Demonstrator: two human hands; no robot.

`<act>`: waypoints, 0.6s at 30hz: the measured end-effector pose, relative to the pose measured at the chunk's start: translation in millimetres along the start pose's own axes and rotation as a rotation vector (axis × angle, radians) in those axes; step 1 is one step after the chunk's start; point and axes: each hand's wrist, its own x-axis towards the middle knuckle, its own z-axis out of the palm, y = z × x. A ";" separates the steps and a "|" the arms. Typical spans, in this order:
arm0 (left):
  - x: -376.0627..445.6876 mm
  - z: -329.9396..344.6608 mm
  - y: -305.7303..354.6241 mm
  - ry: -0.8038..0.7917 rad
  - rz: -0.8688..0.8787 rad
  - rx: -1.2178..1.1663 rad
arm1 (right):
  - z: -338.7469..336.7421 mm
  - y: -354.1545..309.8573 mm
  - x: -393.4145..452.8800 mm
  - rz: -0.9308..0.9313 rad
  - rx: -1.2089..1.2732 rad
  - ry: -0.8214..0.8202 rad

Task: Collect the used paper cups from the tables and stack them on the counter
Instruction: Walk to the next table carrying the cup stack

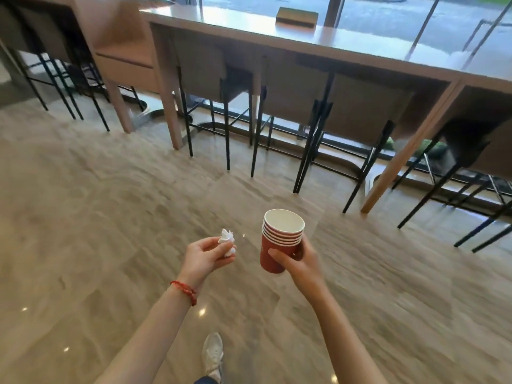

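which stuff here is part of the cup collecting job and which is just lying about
Part of the job:
- nested stack of red paper cups, held in the right hand
- long window table

Just lying about:
- crumpled white tissue in the left hand
- tan box on the table
- bar stools

The stack of cups [281, 239] sat in the right hand [300, 261] at centre, the tissue [227, 241] in the left hand [206, 257] at its nine o'clock. The table [304, 48] ran along twelve o'clock, stools [210, 79] tucked beneath, a box [297, 15] on top.
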 end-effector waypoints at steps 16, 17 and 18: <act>245.8 -126.8 150.8 0.321 0.063 -0.119 | 205.9 -43.3 306.2 0.017 0.021 -0.330; 260.5 -130.1 155.5 0.340 0.062 -0.130 | 214.7 -42.8 323.0 0.020 0.019 -0.347; 276.4 -133.6 160.3 0.357 0.064 -0.136 | 223.2 -42.0 341.4 0.019 0.014 -0.365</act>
